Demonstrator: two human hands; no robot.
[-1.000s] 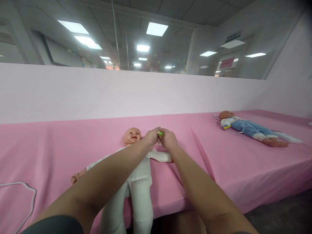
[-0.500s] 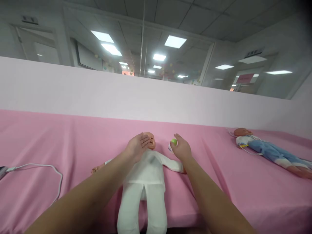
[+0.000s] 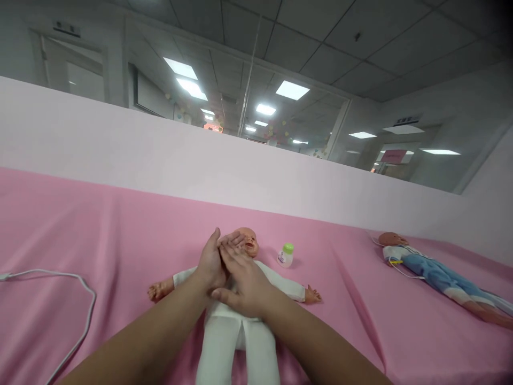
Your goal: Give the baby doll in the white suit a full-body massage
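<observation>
A baby doll (image 3: 240, 331) in white clothes lies on its back, arms spread, with its head at the far end. Above its chest my left hand (image 3: 212, 260) is turned palm up, fingers stretched out. Across that palm lies my right hand (image 3: 246, 280), palm down with its fingers extended, so the two hands touch. Nothing shows between them, though the contact area is hidden. Part of the doll's face and chest is covered by my hands. A small clear bottle with a green cap (image 3: 286, 255) stands upright to the right of the doll's head.
A second doll (image 3: 436, 272) in blue and white lies at the right with thin tubing about it. A white cable (image 3: 90, 305) curves over the pink sheet (image 3: 132, 240) at left. A low white wall (image 3: 180, 160) with glass above borders the far side.
My right hand has moved left from beside the bottle onto my left palm. The bottle and the doll's right-side hand are now uncovered. The view has tilted slightly.
</observation>
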